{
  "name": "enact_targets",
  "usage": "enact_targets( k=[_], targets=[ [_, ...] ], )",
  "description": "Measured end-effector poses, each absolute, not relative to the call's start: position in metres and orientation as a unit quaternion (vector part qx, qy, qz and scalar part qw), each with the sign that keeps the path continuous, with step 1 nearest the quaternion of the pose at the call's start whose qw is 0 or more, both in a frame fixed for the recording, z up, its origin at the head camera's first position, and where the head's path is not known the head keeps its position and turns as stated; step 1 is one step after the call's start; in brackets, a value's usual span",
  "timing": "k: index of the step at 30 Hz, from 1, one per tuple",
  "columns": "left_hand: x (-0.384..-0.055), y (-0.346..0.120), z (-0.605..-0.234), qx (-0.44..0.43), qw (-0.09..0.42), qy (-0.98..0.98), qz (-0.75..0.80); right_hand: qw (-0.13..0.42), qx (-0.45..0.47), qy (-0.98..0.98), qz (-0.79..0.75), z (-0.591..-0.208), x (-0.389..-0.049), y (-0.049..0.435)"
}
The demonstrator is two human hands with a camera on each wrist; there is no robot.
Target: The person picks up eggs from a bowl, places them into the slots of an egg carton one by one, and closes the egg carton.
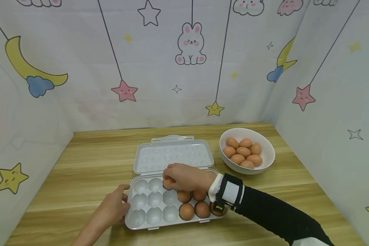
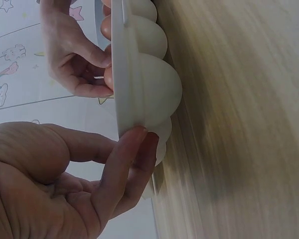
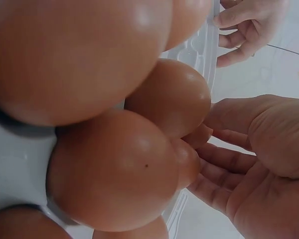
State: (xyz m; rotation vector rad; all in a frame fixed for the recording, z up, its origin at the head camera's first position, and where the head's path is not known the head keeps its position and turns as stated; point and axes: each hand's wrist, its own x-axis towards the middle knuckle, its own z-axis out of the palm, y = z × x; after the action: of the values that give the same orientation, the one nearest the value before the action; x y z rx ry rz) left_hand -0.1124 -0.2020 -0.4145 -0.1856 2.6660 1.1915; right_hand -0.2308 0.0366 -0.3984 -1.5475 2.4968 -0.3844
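Egg (image 1: 167, 183): at tray (image 1: 137, 218), back row, pinched by right hand (image 1: 186, 176). Left hand (image 1: 112, 205): loosely bent, touching tray's left end. Step, seemingly: seating egg; next move calls for gentle release.

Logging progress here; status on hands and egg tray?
Right hand holding egg, back row of egg tray. Left hand touching tray's left edge. Nothing visibly obstructing.

Tray's (image 1: 154, 216) L side blocked by L hand (image 1: 113, 205), back row by R hand (image 1: 186, 176), R edge by R forearm (image 1: 273, 208), rear-R by bowl (image 1: 233, 166); access left o'head at front-L cups (image 1: 137, 218).
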Motion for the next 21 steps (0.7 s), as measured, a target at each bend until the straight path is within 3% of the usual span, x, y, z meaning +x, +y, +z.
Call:
enact_targets(
  k=[13,21],
  targets=[
    [-0.113,-0.200,-0.414,-0.064,0.107,0.909,0.397,0.091,-0.516,0.842,-0.131,-0.389,-0.230,0.045],
    [-0.113,-0.200,-0.416,-0.058,0.100,0.912,0.393,0.096,-0.489,0.856,-0.137,-0.359,-0.221,0.065]
  ],
)
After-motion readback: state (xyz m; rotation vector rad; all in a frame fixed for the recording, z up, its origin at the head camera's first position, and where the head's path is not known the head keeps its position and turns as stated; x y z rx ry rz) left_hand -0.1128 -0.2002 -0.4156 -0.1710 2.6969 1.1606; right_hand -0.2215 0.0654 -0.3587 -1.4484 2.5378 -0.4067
